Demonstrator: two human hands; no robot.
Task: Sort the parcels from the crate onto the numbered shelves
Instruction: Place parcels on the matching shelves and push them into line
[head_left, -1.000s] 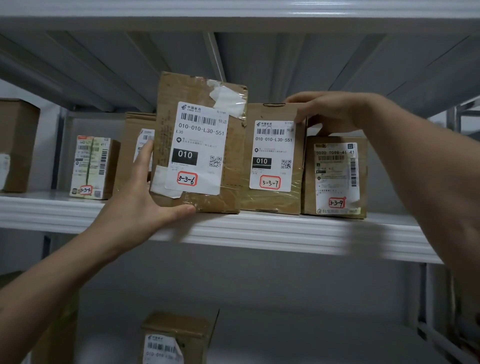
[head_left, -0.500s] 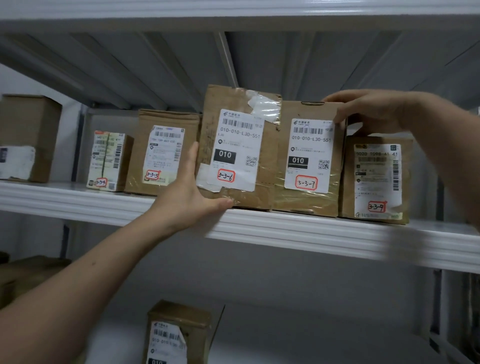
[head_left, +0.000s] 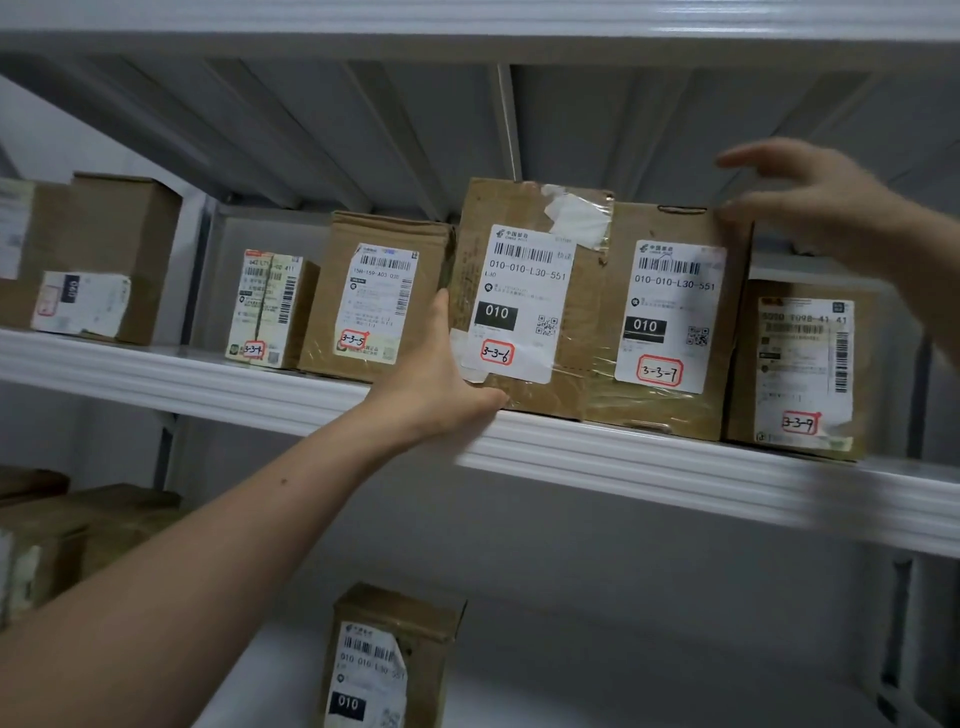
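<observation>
A brown parcel marked 3-3-6 (head_left: 576, 312) stands upright on the white shelf (head_left: 623, 462), pressed against the parcel marked 3-3-7 (head_left: 727, 322) on its right. My left hand (head_left: 441, 384) grips the 3-3-6 parcel at its lower left corner, fingers along its left side and thumb under its front edge. My right hand (head_left: 810, 202) hovers with spread fingers just above the top right corner of the 3-3-7 parcel and holds nothing. To the left stand the parcels 3-3-5 (head_left: 379, 296) and 3-3-4 (head_left: 270, 306).
A second parcel marked 3-3-7 (head_left: 805, 369) stands at the far right of the shelf. A larger box (head_left: 88, 260) sits in the bay to the left. On the shelf below stand a parcel marked 010 (head_left: 389, 660) and more boxes (head_left: 62, 540) at the left.
The 3-3-6 parcel has moved right and back onto the shelf beside 3-3-7. My right hand has let go of the 3-3-7 parcel's top and lifted off.
</observation>
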